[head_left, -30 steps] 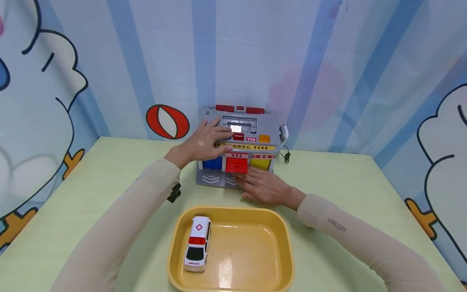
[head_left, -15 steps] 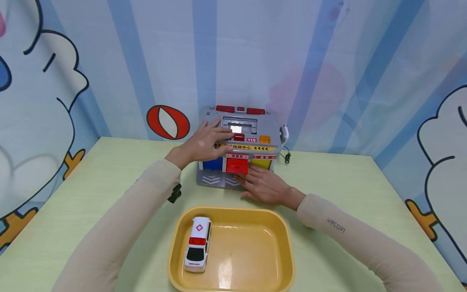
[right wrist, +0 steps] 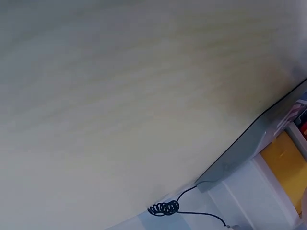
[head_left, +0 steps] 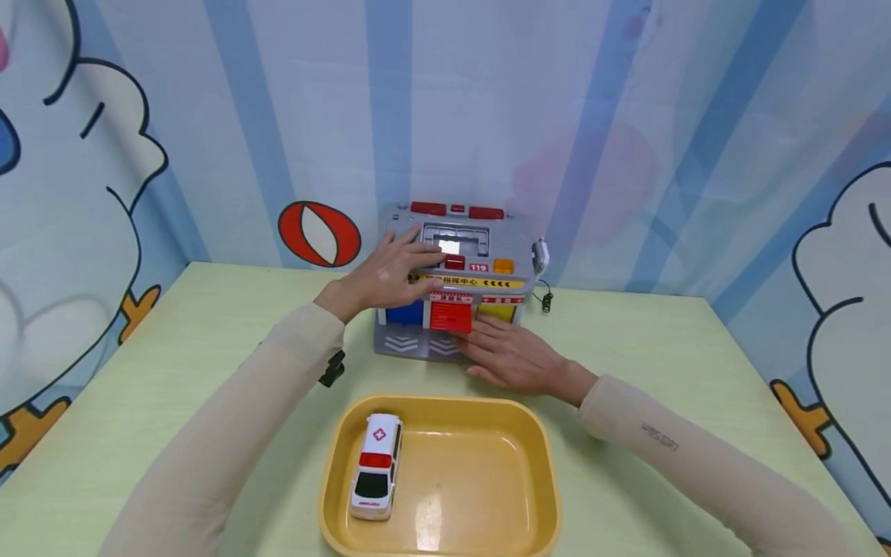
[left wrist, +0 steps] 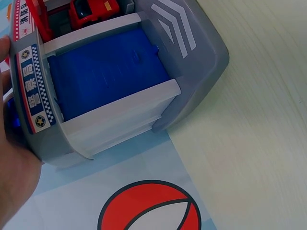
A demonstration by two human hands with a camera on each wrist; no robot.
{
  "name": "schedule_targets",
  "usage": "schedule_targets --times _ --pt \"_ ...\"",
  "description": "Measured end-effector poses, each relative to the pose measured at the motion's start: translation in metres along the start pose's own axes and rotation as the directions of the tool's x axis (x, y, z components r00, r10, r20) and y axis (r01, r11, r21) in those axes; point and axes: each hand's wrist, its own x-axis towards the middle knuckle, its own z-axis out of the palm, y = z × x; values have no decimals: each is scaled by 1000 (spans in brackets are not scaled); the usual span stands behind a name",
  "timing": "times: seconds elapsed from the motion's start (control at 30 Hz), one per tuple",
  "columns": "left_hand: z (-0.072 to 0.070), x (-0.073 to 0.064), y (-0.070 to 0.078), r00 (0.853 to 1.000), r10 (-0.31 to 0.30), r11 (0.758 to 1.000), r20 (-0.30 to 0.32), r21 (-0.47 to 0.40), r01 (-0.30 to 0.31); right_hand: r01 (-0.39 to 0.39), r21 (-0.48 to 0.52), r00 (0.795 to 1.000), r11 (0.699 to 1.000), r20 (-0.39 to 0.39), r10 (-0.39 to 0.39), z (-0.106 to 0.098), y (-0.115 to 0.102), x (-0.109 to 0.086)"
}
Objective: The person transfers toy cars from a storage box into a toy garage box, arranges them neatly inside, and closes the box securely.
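A grey toy rescue station [head_left: 518, 241] stands against the backdrop, with blue [left wrist: 105, 76], red [head_left: 451, 317] and yellow doors [head_left: 496, 312] along its front. My left hand [head_left: 390, 271] rests on its roof, fingers spread beside the red button [head_left: 455, 262]. The red door is swung outward; in the left wrist view a red toy car [left wrist: 93, 12] sits inside that bay. My right hand [head_left: 511, 356] reaches low at the station's front with straight fingers, tips near the raised red door and partly hidden by it. Only a sliver of that hand enters the right wrist view.
A yellow tray [head_left: 553, 487] lies nearest me, with a white toy ambulance [head_left: 376, 464] on its left side. A white handset [head_left: 540, 255] hangs on the station's right, its black coiled cord [right wrist: 164, 208] on the table. A small black object [head_left: 333, 369] sits by my left sleeve.
My right hand and forearm have shifted slightly to the right, with the fingertips drawn back a little. The left hand, station and tray stay where they were.
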Motion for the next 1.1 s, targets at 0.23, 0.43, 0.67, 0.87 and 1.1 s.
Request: schedule_targets --times 0.23,0.43,0.67,0.87,1.1 --pt "1 1 0 1000 -2 1000 -5 -4 2 0 8 999 1000 -53 0 -12 1 -15" --pt "2 1 0 1000 0 1000 -9 2 0 20 4 986 1000 -164 -19 -21 4 -24" --pt "0 2 0 1000 0 1000 -9 25 0 41 2 968 999 -247 -39 -27 1 -22" --pt "-2 3 1 1000 -13 999 11 36 12 50 19 975 999 -216 -45 -30 -3 -13" --pt "-3 2 2 1000 -11 1000 12 19 10 62 9 995 998 -80 -61 -22 -4 -9"
